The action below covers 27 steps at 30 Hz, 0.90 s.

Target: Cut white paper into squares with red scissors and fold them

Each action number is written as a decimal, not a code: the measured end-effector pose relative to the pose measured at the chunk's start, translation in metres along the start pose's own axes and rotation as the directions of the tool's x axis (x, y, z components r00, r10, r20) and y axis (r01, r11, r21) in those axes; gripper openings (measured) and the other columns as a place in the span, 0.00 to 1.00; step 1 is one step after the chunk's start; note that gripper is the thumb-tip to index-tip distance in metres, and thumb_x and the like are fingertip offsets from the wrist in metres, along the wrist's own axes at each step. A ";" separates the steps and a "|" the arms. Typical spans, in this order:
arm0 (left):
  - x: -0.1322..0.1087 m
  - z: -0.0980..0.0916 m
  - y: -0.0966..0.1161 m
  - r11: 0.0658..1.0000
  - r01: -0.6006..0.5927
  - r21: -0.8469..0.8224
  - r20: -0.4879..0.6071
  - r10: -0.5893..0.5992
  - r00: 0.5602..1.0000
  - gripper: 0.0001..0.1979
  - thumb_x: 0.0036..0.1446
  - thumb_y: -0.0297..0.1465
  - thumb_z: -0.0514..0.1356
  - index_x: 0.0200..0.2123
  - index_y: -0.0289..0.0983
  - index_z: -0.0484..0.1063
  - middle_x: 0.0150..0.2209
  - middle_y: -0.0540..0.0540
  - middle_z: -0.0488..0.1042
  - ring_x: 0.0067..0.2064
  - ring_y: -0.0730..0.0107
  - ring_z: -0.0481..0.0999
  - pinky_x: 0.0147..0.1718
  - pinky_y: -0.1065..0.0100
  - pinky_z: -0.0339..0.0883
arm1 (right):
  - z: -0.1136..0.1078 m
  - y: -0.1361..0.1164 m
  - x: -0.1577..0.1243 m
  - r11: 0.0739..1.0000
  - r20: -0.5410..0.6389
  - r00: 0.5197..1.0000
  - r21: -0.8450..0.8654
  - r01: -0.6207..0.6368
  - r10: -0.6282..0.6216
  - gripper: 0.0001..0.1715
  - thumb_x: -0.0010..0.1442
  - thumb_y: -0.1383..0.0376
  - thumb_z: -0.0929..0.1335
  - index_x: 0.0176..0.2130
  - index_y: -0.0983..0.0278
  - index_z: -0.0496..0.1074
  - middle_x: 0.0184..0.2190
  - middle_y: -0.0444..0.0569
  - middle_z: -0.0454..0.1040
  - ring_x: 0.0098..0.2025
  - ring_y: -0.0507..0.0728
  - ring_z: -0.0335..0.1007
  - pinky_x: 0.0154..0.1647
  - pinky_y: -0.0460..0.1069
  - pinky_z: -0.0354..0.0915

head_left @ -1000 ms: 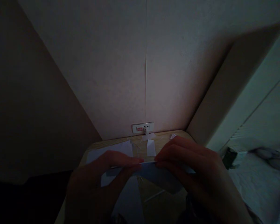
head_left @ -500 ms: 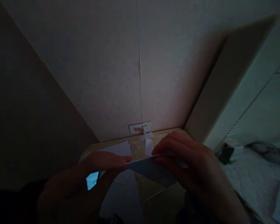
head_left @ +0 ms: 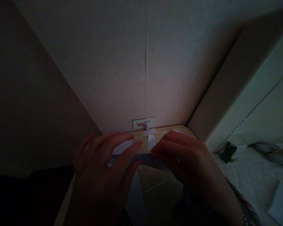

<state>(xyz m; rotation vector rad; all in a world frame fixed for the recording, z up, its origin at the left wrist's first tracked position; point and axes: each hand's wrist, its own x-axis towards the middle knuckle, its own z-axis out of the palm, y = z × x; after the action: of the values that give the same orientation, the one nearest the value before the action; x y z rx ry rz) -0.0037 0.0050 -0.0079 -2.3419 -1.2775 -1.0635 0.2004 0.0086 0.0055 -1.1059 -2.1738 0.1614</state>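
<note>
In dim light, a pale wall [head_left: 113,62] rose beyond the person's grip and filled most of the view, with a seam running down it. To the right of the grip, a dark upright panel [head_left: 228,72] stood slanting against that wall, and past it spread rumpled white bedding [head_left: 250,179]. Beneath the grip lay a light wooden tabletop [head_left: 169,175], its far edge rounded at the corner. The left hand [head_left: 103,175] was raised on the left, its fingertips apart around the paper's edge; whether any of them touched it, I could not tell. The right hand [head_left: 186,157], on the other side, was clamped with thumb and fingers on the near-level pale paper [head_left: 155,162], which was seen almost edge-on and stretched leftward toward the other hand, above the table. A larger white sheet [head_left: 135,201] lay below and left of the pinch, partly hidden by the left hand. Well to the right, near the bedding, sat a green and white box [head_left: 228,152]. Straight beyond the pinch, low on the wall, was a socket plate [head_left: 136,124] with a red switch. Just beyond the fingertips lay a white paper scrap [head_left: 151,142]; below them, a thin white strip [head_left: 154,187]. A white plug [head_left: 146,125] sat in the socket.
</note>
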 end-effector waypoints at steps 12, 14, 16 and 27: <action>0.001 0.002 -0.016 0.987 -0.156 -0.046 0.082 0.160 0.984 0.13 0.62 0.25 0.60 0.44 0.50 0.74 0.32 0.57 0.80 0.34 0.67 0.79 0.47 0.57 0.59 | -0.002 0.000 0.000 0.999 0.009 0.999 -0.036 0.039 -0.039 0.11 0.63 0.75 0.68 0.35 0.65 0.80 0.30 0.49 0.79 0.31 0.56 0.72 0.30 0.48 0.64; 0.000 0.003 -0.016 0.987 -0.147 -0.063 0.075 0.152 0.986 0.14 0.62 0.24 0.59 0.45 0.51 0.74 0.31 0.57 0.80 0.34 0.68 0.79 0.48 0.57 0.59 | -0.003 0.000 0.000 0.998 0.014 0.999 -0.041 0.037 -0.036 0.12 0.62 0.76 0.68 0.34 0.64 0.80 0.30 0.48 0.79 0.31 0.56 0.72 0.30 0.48 0.64; 0.001 0.004 -0.016 0.989 -0.128 -0.076 0.070 0.134 0.989 0.13 0.63 0.24 0.58 0.44 0.50 0.74 0.31 0.58 0.79 0.35 0.68 0.79 0.50 0.56 0.57 | -0.003 0.000 0.000 0.999 0.014 1.000 -0.043 0.028 -0.027 0.11 0.62 0.76 0.69 0.34 0.65 0.80 0.29 0.48 0.79 0.31 0.56 0.73 0.29 0.48 0.64; 0.002 -0.001 -0.016 0.984 -0.115 -0.136 0.140 0.134 0.981 0.13 0.63 0.26 0.58 0.44 0.50 0.76 0.33 0.57 0.79 0.36 0.68 0.78 0.50 0.57 0.57 | -0.004 0.002 -0.001 0.999 0.014 0.999 -0.031 0.030 -0.029 0.10 0.63 0.74 0.69 0.34 0.66 0.81 0.27 0.47 0.77 0.29 0.55 0.72 0.28 0.48 0.62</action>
<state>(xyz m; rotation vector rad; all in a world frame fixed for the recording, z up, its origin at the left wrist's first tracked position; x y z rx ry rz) -0.0167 0.0148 -0.0078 -2.6024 -1.1237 -0.9737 0.2044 0.0087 0.0069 -1.0925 -2.2106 0.1231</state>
